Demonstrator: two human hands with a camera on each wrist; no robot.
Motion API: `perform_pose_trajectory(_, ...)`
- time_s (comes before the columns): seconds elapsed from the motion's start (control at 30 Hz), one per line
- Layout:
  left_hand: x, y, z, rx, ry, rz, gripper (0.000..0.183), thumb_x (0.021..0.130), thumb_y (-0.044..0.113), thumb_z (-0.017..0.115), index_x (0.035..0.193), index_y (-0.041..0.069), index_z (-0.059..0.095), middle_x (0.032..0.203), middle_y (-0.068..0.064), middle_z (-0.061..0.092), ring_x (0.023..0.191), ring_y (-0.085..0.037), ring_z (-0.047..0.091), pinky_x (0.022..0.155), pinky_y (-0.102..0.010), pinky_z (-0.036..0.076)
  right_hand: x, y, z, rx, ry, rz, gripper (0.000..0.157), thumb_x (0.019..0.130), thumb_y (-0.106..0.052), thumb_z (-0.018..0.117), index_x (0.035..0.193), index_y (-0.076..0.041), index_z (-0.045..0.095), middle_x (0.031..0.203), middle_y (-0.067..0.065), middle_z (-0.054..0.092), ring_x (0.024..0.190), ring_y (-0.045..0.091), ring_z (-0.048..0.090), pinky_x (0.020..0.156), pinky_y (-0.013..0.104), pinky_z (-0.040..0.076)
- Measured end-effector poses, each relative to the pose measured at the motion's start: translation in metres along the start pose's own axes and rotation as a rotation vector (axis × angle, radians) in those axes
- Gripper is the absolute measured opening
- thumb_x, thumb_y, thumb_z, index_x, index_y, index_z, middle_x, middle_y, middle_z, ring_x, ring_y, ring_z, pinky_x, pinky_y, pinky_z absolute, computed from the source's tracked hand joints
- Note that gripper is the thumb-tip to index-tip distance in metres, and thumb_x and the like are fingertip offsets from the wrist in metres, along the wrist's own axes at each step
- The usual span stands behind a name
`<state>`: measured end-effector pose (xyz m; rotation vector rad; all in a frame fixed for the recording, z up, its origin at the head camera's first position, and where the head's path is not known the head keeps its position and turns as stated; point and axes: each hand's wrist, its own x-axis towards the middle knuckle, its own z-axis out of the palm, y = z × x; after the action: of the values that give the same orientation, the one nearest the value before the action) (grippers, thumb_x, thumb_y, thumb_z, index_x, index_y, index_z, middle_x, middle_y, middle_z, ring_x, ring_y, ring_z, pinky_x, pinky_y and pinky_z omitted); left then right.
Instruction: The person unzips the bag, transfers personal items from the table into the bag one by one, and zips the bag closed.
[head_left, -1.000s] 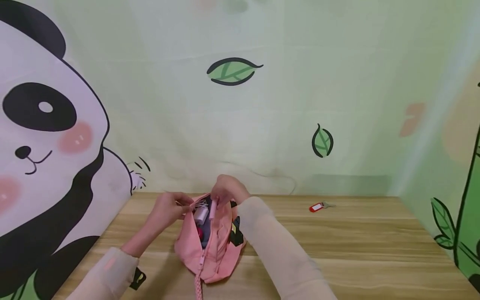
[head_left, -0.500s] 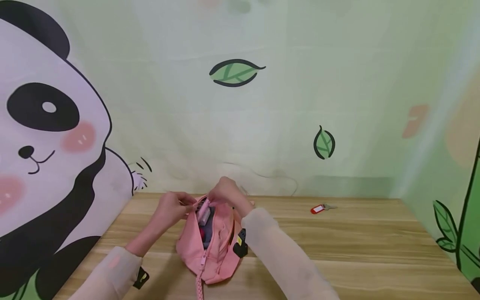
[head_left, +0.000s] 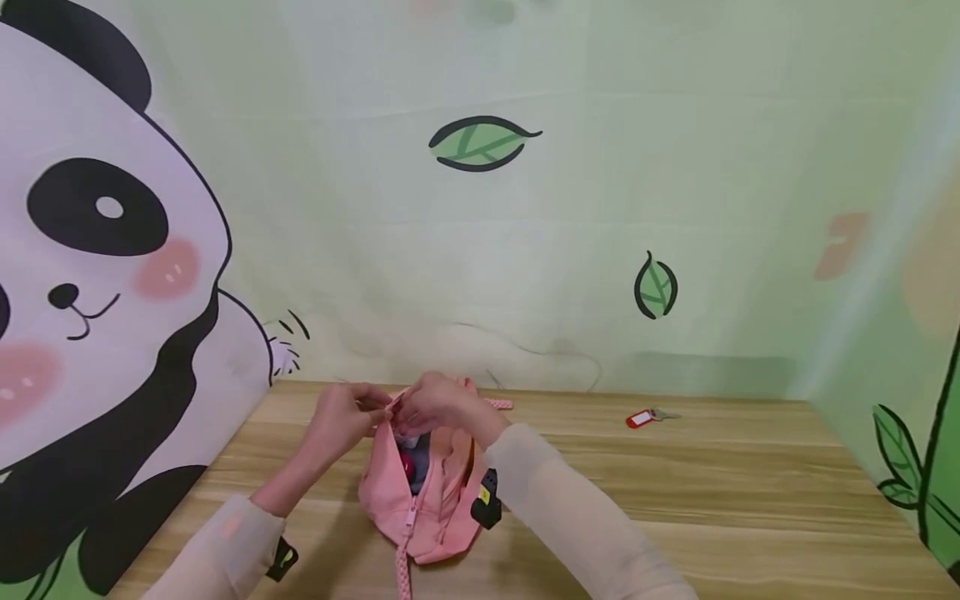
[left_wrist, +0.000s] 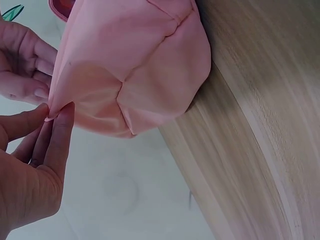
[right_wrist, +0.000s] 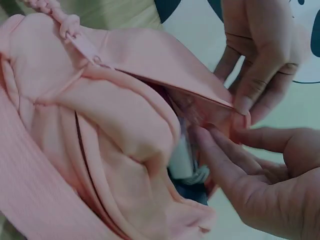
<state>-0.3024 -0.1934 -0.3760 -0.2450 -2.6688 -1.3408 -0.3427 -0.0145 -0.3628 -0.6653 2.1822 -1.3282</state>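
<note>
A pink fabric bag point(head_left: 446, 508) stands on the wooden table with its top zipper undone. My left hand point(head_left: 345, 421) pinches the far left rim; in the left wrist view the left hand point(left_wrist: 35, 170) has thumb and fingertips on that fabric. Close by, my right hand point(head_left: 442, 404) is at the same rim. The right wrist view shows the right hand point(right_wrist: 270, 175) with some fingers inside the opening and one digit outside, gripping the edge. A white object point(right_wrist: 182, 157) with a coiled white cable point(right_wrist: 201, 175) lies inside. A small red thing point(head_left: 407, 467) shows there too.
A key point(head_left: 663, 414) with a red tag point(head_left: 640, 418) lies on the table point(head_left: 675, 500) at the right. A braided pink cord point(head_left: 403, 571) hangs from the zipper pull point(head_left: 410, 517). A cartoon-printed backdrop point(head_left: 525, 275) stands behind the table.
My right hand has moved left and slightly down to the rim beside my left hand. The pale pink tube it held at the opening is out of sight. The left hand keeps its pinch.
</note>
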Motion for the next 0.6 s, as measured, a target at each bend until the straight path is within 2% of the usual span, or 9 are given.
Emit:
perform_pose_trajectory(0.03, 0.0, 0.0, 0.001, 0.004, 0.0, -0.002, 0.013, 0.089, -0.007, 0.069, 0.101, -0.006, 0.073, 0.093, -0.018, 0.074, 0.075, -0.02, 0.071, 0.064, -0.029, 0.061, -0.002, 0.001, -0.002, 0.108, 0.033, 0.058, 0.022, 0.099, 0.001, 0.059, 0.117, 0.008, 0.071, 0.111, 0.026, 0.072, 0.104, 0.039, 0.07, 0.091, 0.044, 0.057)
perform_pose_trajectory(0.07, 0.0, 0.0, 0.002, 0.008, -0.001, -0.003, 0.013, 0.089, -0.007, 0.07, 0.101, -0.006, 0.074, 0.093, -0.017, 0.074, 0.074, -0.02, 0.071, 0.064, -0.029, 0.06, -0.005, 0.002, -0.004, 0.084, 0.021, 0.055, 0.024, 0.099, 0.0, 0.059, 0.119, 0.006, 0.07, 0.113, 0.024, 0.072, 0.106, 0.04, 0.069, 0.093, 0.047, 0.056)
perform_pose_trajectory(0.13, 0.001, 0.0, 0.004, 0.013, -0.004, 0.005, 0.012, 0.089, -0.007, 0.07, 0.101, -0.005, 0.074, 0.093, -0.017, 0.075, 0.074, -0.02, 0.071, 0.064, -0.029, 0.06, -0.01, 0.004, -0.01, -0.043, 0.003, 0.013, 0.026, 0.1, -0.003, 0.058, 0.123, -0.001, 0.071, 0.116, 0.018, 0.072, 0.106, 0.036, 0.069, 0.091, 0.045, 0.057)
perform_pose_trajectory(0.23, 0.001, 0.0, 0.005, 0.029, -0.008, 0.021, 0.011, 0.089, -0.006, 0.07, 0.099, -0.004, 0.075, 0.092, -0.015, 0.075, 0.073, -0.02, 0.07, 0.064, -0.029, 0.06, -0.021, 0.009, -0.021, -0.32, 0.002, -0.127, 0.028, 0.101, -0.004, 0.057, 0.125, -0.006, 0.072, 0.119, 0.012, 0.072, 0.105, 0.029, 0.068, 0.088, 0.035, 0.057)
perform_pose_trajectory(0.3, 0.0, -0.001, 0.005, 0.047, -0.01, 0.036, 0.01, 0.09, -0.004, 0.071, 0.099, -0.003, 0.075, 0.092, -0.015, 0.075, 0.072, -0.019, 0.069, 0.064, -0.029, 0.06, -0.03, 0.013, -0.028, -0.478, 0.022, -0.2, 0.027, 0.1, -0.003, 0.057, 0.122, -0.006, 0.073, 0.117, 0.01, 0.073, 0.105, 0.025, 0.068, 0.086, 0.031, 0.056)
perform_pose_trajectory(0.4, 0.001, -0.002, 0.004, 0.073, -0.015, 0.051, 0.01, 0.089, -0.002, 0.073, 0.099, -0.003, 0.075, 0.092, -0.014, 0.075, 0.072, -0.019, 0.068, 0.063, -0.03, 0.059, -0.048, 0.022, -0.04, -0.619, 0.041, -0.269, 0.024, 0.099, 0.0, 0.057, 0.116, -0.003, 0.074, 0.112, 0.011, 0.074, 0.104, 0.022, 0.068, 0.086, 0.026, 0.054)
perform_pose_trajectory(0.6, 0.003, 0.0, 0.01, 0.086, -0.022, 0.07, 0.011, 0.087, -0.002, 0.075, 0.098, -0.002, 0.076, 0.09, -0.013, 0.075, 0.077, -0.021, 0.068, 0.065, -0.029, 0.058, -0.088, 0.053, -0.064, -0.632, 0.072, -0.224, 0.022, 0.098, 0.002, 0.057, 0.112, -0.001, 0.075, 0.107, 0.011, 0.075, 0.093, 0.016, 0.069, 0.075, 0.022, 0.052)
